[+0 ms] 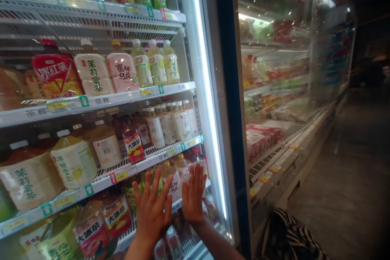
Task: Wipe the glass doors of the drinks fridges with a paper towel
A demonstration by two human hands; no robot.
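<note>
My left hand (152, 209) is spread flat with its fingers apart, palm toward the bottles on a lower shelf of a lit drinks fridge. My right hand (194, 195) is flat beside it, fingers stretched upward, pressing on a pale bottle with a white label (175, 178). The two hands touch at their sides. Neither hand grips anything. A red-labelled tea bottle (133, 144) stands on the wire shelf (158, 155) above them.
Wire shelves hold rows of tea bottles: a large red-labelled one (56, 74), white-labelled ones (93, 71), yellow-green ones (157, 63). A bright light strip (210, 101) and blue door frame (233, 109) stand to the right. Beyond is an open chiller (283, 138) and a dark aisle floor (350, 187).
</note>
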